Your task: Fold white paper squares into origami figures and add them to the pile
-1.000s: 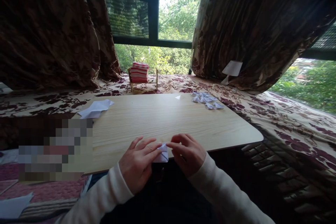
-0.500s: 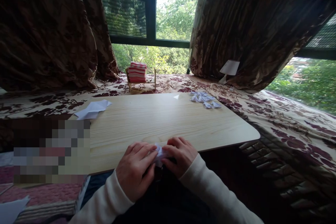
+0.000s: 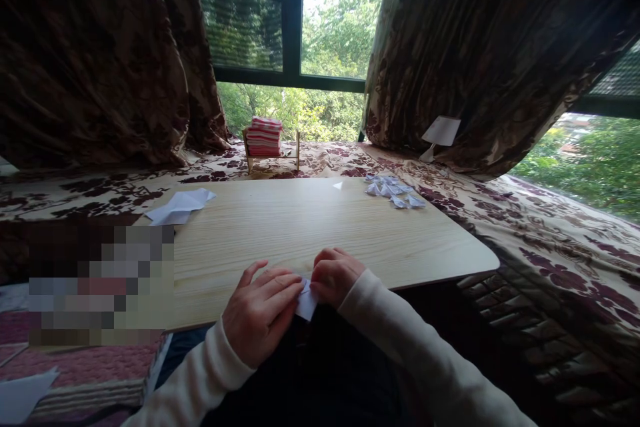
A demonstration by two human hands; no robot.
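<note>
At the near edge of the pale wooden table, a small folded piece of white paper is held between my two hands. My left hand grips its left side, the index finger raised a little and the thumb partly hidden. The fingers of my right hand are curled and pinch its upper right corner. Creases show on the paper, while much of it is covered by my fingers. Several small folded white paper pieces lie grouped at the table's far right.
Loose white sheets lie at the table's far left, and a tiny white paper scrap near its back edge. Behind stand a small rack with folded pink-striped cloths and a white lamp. Another white sheet is at lower left.
My right hand has shifted slightly up and its fingers have curled tighter on the paper. More of the paper's lower part now shows. My left index finger has lifted.
</note>
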